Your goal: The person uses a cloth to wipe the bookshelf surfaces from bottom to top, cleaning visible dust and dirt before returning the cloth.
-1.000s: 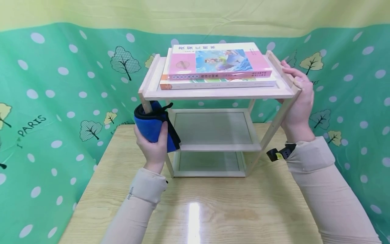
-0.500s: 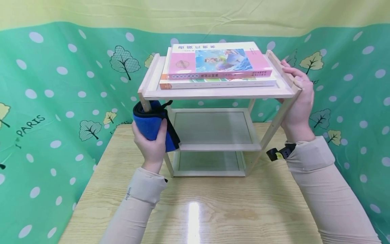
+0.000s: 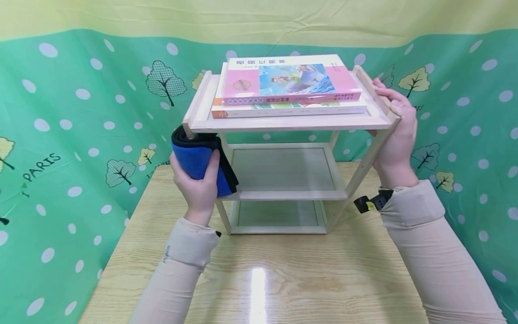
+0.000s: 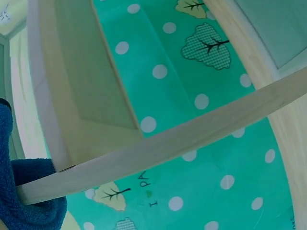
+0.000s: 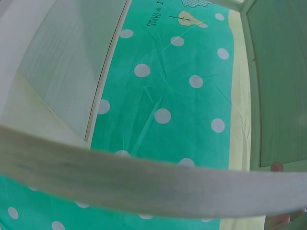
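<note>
A three-tier pale wooden shelf [image 3: 283,196] stands on the table. My left hand [image 3: 197,193] grips a blue cloth [image 3: 193,161] with black edging, folded around the shelf's front left leg just under the top tier. In the left wrist view, the cloth [image 4: 36,215] wraps the upper end of that leg [image 4: 158,148]. At the opposite side, my right hand [image 3: 398,137] holds the top right of the shelf, fingers over the side rail; its thumb is mostly hidden behind the wood. The right wrist view shows a fingertip [image 5: 277,167] near the top tier's underside, past the front right leg [image 5: 144,184].
Two books, the upper one pink [image 3: 243,85] and the lower one white and orange [image 3: 283,111], lie stacked on the top tier. A green dotted curtain [image 3: 81,148] surrounds the wooden table [image 3: 303,279] at the back and sides.
My left hand and the blue cloth have slid a little up the left leg, toward the top tier and slightly left. The right hand, shelf and books stay put.
</note>
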A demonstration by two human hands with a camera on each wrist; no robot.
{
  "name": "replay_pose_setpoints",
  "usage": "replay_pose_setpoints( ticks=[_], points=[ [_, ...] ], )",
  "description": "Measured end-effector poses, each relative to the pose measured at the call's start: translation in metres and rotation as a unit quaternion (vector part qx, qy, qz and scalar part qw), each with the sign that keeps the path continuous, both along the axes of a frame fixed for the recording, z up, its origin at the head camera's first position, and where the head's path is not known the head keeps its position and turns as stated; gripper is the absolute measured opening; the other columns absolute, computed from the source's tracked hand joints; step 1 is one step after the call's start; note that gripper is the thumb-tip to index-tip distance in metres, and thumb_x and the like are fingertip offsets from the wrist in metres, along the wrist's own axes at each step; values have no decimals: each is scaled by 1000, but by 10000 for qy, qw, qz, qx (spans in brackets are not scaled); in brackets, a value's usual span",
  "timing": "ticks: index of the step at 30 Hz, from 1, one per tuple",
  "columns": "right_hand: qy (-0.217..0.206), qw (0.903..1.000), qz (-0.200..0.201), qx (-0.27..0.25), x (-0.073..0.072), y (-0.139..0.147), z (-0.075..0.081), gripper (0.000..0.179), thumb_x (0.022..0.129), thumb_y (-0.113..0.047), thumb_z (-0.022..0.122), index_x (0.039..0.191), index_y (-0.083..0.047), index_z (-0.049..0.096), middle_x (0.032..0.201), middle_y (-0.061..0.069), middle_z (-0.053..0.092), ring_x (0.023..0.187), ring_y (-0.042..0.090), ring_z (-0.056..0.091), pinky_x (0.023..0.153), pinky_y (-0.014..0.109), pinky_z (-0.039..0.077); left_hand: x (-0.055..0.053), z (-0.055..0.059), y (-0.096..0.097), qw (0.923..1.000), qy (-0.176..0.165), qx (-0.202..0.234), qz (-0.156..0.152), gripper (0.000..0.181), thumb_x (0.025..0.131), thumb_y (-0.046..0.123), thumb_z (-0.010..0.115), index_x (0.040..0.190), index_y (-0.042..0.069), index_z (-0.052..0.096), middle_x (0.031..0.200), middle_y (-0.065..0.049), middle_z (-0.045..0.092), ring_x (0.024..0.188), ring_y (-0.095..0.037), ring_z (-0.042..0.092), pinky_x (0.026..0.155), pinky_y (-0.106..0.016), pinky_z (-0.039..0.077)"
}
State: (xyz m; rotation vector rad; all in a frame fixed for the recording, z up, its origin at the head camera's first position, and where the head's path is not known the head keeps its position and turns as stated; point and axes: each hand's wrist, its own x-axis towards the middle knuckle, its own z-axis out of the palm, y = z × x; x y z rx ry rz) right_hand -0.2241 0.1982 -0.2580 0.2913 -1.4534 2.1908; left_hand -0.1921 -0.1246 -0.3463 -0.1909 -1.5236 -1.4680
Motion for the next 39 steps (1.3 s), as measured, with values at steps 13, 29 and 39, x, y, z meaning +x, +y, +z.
replay_pose_setpoints(
  ticks=[13,29,39],
  points=[
    [-71,9999,-80,32,0,0,1,41,101,-23,32,116,-6,66,147,4,52,139,17,45,97,28,52,1,-15,-1,9998,106,-29,-175,56,83,17,73,131,4,47,120,6,64,106,-18,60,91,-32,49],
    [12,9999,35,-151,0,-1,1,41,101,-24,32,115,-5,65,148,5,52,139,19,46,90,23,55,6,-55,-3,9994,-90,-239,-238,72,86,35,75,140,3,39,127,3,62,112,-14,60,96,-28,48],
    [30,9997,76,-226,0,-1,1,41,101,-23,32,115,-4,65,148,6,51,139,20,46,88,23,56,6,-68,-7,9981,319,-327,-422,76,92,50,65,129,-11,39,123,12,60,111,-9,58,98,-26,46]
  ],
)
